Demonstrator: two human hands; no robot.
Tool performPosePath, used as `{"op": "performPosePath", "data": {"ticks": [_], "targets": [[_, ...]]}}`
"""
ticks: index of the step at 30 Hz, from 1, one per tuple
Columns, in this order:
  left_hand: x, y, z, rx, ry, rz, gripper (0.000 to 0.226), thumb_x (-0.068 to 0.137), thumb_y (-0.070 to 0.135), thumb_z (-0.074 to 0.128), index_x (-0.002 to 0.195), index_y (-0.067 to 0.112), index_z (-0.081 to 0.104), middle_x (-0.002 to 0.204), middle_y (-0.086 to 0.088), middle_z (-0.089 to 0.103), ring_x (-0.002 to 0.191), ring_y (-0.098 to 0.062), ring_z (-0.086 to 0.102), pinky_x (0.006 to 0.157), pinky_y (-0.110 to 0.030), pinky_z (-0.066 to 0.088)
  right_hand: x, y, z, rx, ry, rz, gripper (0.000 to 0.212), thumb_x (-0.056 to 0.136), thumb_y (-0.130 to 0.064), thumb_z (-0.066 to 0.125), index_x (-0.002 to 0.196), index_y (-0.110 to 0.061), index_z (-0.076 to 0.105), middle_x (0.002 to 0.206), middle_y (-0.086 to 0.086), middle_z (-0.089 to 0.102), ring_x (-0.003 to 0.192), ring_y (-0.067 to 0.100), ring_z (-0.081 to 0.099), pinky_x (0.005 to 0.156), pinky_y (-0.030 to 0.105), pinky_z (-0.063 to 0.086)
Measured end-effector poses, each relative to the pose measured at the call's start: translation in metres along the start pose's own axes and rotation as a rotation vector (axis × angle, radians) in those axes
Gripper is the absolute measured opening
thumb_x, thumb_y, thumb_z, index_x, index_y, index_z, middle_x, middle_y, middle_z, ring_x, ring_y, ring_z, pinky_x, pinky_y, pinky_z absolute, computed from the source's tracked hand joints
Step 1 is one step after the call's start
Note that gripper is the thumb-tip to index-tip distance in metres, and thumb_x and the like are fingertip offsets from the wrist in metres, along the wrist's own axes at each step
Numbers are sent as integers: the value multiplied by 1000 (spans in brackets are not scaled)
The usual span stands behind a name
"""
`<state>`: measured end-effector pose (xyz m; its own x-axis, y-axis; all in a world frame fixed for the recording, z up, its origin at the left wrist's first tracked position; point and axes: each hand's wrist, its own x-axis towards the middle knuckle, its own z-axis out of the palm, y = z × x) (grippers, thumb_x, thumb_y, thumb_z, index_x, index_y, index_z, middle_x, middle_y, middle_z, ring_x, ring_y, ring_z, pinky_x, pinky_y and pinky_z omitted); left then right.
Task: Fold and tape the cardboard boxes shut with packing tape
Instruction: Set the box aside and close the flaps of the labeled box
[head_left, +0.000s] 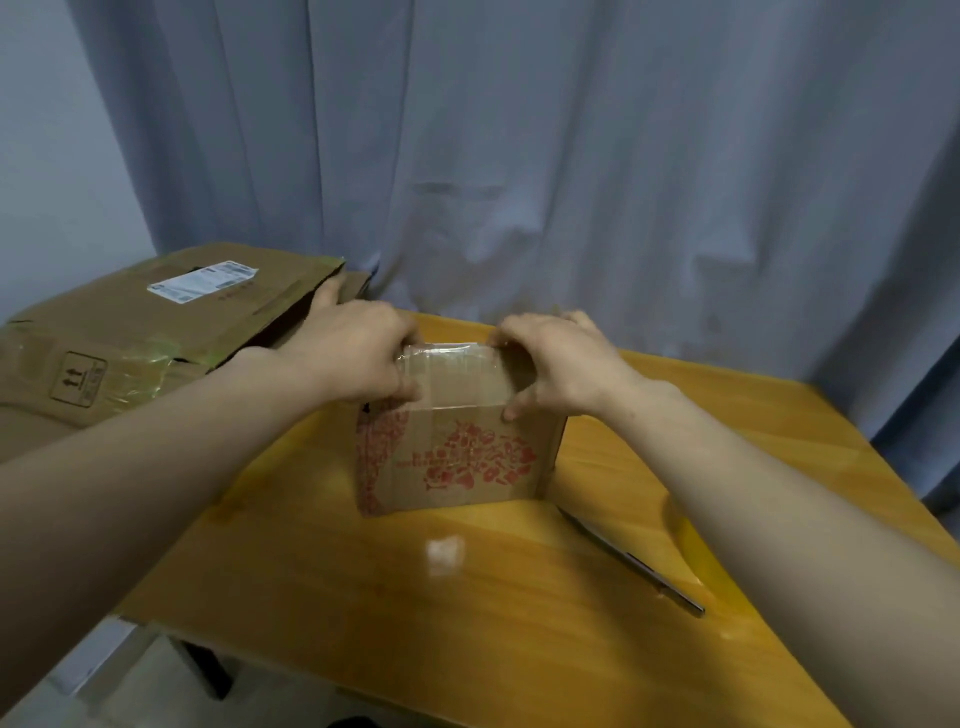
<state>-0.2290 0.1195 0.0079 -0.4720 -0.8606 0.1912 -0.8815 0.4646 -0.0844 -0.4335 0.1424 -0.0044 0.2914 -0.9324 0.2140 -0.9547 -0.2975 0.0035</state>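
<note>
A small cardboard box (457, 457) with red print on its front stands on the wooden table (415, 623). Its top flaps are folded down, and a strip of clear packing tape (447, 358) lies across the top. My left hand (358, 348) presses on the top's left side, fingers curled over the edge. My right hand (556, 358) holds the top's right side, thumb at the front corner. Whether either hand pinches the tape or only presses it is unclear. No tape roll is in view.
A larger brown cardboard box (145, 332) with a white label and old tape sits at the left, its flap partly open. A thin metal blade or pen (634, 561) lies on the table at the right. A small tape scrap (444, 553) lies in front. Grey curtain behind.
</note>
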Motion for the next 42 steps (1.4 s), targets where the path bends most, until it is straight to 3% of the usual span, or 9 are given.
{"op": "performPosePath", "data": {"ticks": [2,8,14,20,27,32,35,38,42], "targets": [[-5,1,-1,-69,53,40,28,76,48,70,89,26,59,87,9,61,97,-19,60,88,-34,41,-5,4,-2,49,112,53,39,76,-28,74,110,-23,57,111,-2,64,108,24,55,75,27,30],[-1,-1,-18,-455,83,-221,46,83,61,53,72,21,71,71,-2,65,72,-19,59,58,-31,43,-17,19,13,-25,242,20,27,73,5,53,85,-17,63,87,2,66,94,24,55,69,24,23],[22,-3,-14,-360,-354,-379,80,78,55,64,141,14,40,146,-7,40,131,-26,42,102,-32,37,-19,25,11,-167,253,84,46,81,-11,58,123,-28,57,122,-3,57,118,24,43,86,33,33],[45,16,-29,-99,-594,-360,39,83,33,65,110,5,61,109,-8,60,81,-25,58,46,-21,43,-9,6,13,53,231,8,40,83,-2,56,116,-25,60,105,0,55,112,20,41,78,36,46],[50,14,-16,-248,-567,-372,28,82,32,67,88,6,61,97,-12,63,82,-30,67,67,-36,59,-10,36,23,179,317,114,28,82,-3,60,104,-15,70,108,4,64,111,25,49,84,23,34],[45,20,-18,-715,-455,-457,20,96,9,47,82,1,60,79,-13,69,76,-24,69,74,-38,59,-22,1,5,792,472,113,73,70,-52,42,135,-21,51,143,4,44,135,14,35,112,20,21],[41,29,-5,-1120,-451,-567,18,97,9,46,91,0,59,72,-14,68,56,-18,67,62,-30,56,-32,-19,-1,243,394,36,87,74,-65,55,147,-26,30,153,-2,30,145,16,15,117,43,-2],[47,51,15,-1463,-427,-567,21,99,19,46,111,5,56,89,-14,66,72,-19,63,60,-30,58,-29,-10,5,-266,153,51,81,82,-45,62,148,-19,23,139,2,47,140,24,27,106,49,-26],[60,92,24,-1787,-454,-527,44,97,35,46,129,5,48,118,-17,59,112,-24,51,90,-41,47,-31,26,-8,-264,49,106,38,93,-16,47,131,-17,45,122,8,55,117,31,53,99,40,34]]}}
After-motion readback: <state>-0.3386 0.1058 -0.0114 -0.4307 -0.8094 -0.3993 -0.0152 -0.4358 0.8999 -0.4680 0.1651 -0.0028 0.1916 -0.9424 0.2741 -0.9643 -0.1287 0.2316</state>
